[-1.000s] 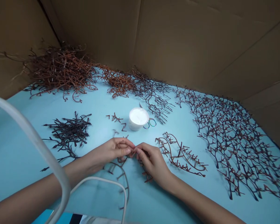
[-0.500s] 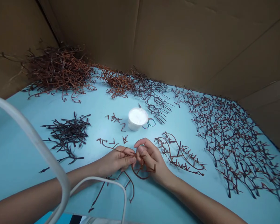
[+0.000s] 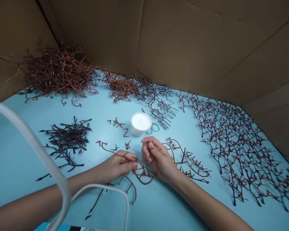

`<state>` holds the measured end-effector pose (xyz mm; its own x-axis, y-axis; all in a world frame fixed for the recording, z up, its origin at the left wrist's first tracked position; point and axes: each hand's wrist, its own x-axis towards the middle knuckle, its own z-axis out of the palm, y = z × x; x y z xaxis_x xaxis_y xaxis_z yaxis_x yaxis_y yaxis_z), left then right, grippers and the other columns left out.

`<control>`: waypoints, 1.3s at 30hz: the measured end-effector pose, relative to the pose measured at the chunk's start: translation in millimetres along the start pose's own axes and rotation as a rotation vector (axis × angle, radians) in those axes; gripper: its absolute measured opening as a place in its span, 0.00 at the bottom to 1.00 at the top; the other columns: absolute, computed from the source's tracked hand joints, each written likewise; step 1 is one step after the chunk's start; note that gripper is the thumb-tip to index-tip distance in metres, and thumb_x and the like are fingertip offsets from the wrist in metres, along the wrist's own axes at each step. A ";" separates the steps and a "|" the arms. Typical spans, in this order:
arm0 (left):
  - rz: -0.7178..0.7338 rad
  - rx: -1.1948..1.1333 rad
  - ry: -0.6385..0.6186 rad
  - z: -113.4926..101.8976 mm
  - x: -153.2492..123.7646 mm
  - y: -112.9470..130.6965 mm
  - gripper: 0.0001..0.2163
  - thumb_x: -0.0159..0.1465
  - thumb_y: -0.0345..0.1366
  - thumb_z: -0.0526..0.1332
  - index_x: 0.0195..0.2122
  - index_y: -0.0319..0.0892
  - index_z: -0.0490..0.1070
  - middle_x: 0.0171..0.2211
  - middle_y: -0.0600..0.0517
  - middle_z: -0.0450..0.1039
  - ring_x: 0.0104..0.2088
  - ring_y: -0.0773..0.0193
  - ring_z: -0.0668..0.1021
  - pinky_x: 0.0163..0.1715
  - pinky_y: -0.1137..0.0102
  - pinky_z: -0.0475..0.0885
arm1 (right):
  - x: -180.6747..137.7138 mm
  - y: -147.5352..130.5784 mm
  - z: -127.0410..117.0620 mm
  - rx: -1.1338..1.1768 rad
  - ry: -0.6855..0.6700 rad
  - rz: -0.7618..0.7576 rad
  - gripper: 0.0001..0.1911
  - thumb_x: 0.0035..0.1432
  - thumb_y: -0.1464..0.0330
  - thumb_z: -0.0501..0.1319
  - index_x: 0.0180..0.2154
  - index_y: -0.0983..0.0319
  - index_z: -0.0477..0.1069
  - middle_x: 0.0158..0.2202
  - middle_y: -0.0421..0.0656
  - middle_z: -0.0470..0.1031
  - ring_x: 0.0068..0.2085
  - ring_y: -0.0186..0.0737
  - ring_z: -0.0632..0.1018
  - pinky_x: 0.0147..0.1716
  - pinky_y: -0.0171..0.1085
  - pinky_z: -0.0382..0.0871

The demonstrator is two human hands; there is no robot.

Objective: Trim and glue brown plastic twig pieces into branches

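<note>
Brown artificial twig (image 3: 112, 152), curved and branched, runs between the thumb and fingers of my left hand (image 3: 124, 163), which is closed on it. Its looped lower end (image 3: 144, 183) hangs between my hands. Just right of the held part, my right hand (image 3: 159, 157) is raised, fingers loosely curled and index finger apart; nothing shows in it. Under my left wrist lies another branched twig (image 3: 134, 189). Small brown twig pieces (image 3: 127, 145) lie beyond my left hand. More curved brown twigs (image 3: 188, 157) lie to the right of my right hand.
A white cup (image 3: 137, 131) of white stuff stands ahead, with scissors (image 3: 155, 127) beside it. Dark twigs (image 3: 71, 136) lie left. A big brown twig heap (image 3: 60, 72) is at the back left; joined twigs (image 3: 240, 144) spread right. A white tube (image 3: 43, 157) crosses the left foreground.
My right hand has let go of the twig and drawn slightly away to the right. The left hand still holds it. The whole view has shifted slightly.
</note>
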<state>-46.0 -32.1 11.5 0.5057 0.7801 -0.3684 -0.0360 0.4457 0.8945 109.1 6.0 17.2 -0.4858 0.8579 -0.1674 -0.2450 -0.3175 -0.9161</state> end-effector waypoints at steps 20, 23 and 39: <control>-0.020 0.242 -0.030 2.1 1.3 10.4 0.10 0.48 0.34 0.56 0.15 0.39 0.56 0.14 0.60 0.49 0.18 0.74 0.53 0.18 0.76 0.49 | -9.8 -15.4 14.0 -1.046 -0.388 -0.157 0.11 0.51 0.74 0.46 0.18 0.63 0.52 0.17 0.36 0.54 0.19 0.27 0.56 0.20 0.29 0.50; -0.014 0.235 -0.082 3.1 -1.3 16.0 0.09 0.48 0.35 0.56 0.15 0.39 0.57 0.15 0.59 0.52 0.19 0.73 0.55 0.18 0.76 0.50 | -9.4 -15.0 11.9 -0.888 -0.404 -0.094 0.13 0.52 0.73 0.45 0.17 0.63 0.53 0.16 0.35 0.54 0.19 0.26 0.56 0.19 0.28 0.51; 0.111 0.247 -0.073 6.0 -8.3 6.1 0.12 0.53 0.38 0.53 0.16 0.40 0.55 0.15 0.59 0.47 0.18 0.73 0.54 0.17 0.76 0.49 | -8.2 3.0 17.1 -0.269 -0.117 0.102 0.18 0.52 0.61 0.49 0.15 0.63 0.53 0.13 0.32 0.48 0.16 0.25 0.51 0.15 0.28 0.44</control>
<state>-45.2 -38.5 21.5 0.5717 0.7803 -0.2536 0.1123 0.2318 0.9663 98.0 -8.9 22.0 -0.5935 0.7698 -0.2348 0.0331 -0.2681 -0.9628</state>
